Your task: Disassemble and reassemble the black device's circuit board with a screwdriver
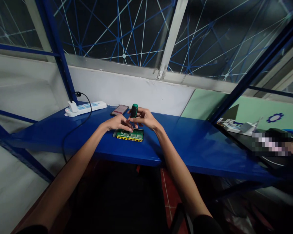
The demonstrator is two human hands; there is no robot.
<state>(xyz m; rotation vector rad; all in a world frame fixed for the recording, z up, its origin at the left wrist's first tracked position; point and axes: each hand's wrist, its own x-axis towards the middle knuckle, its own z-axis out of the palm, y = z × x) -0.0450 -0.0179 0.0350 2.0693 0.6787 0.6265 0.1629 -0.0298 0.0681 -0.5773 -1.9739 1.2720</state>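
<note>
A green circuit board [130, 135] with a row of yellow ports along its near edge lies on the blue table [185, 139]. My right hand [144, 118] is closed round a screwdriver with a green and black handle [134, 110], held upright over the board. My left hand [117, 123] rests at the board's far left edge, its fingers pinched near the screwdriver's tip; what they pinch is too small to see.
A white power strip [86, 108] with a plugged-in adapter and a black cable lies at the table's back left. A phone [119, 110] lies behind the board. A second desk [258, 130] with small items stands on the right. White wall and windows rise behind.
</note>
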